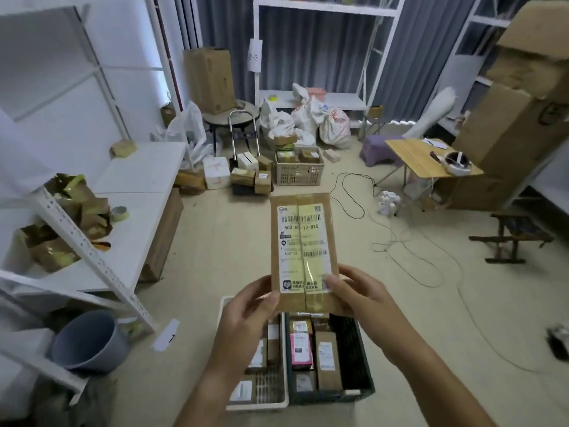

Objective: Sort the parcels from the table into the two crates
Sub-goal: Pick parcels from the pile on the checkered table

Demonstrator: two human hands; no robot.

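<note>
Pinching a brown parcel [301, 248], left hand [246, 312] and right hand [363, 295] grip its lower edge.

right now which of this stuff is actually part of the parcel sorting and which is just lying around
Part of the job:
- brown parcel, label up, held by left hand and right hand
- white crate and dark crate below, both holding parcels

Just lying about:
- grey bucket
- tape roll
- black cable on the floor
- folding table
- beige crate farther back
</note>
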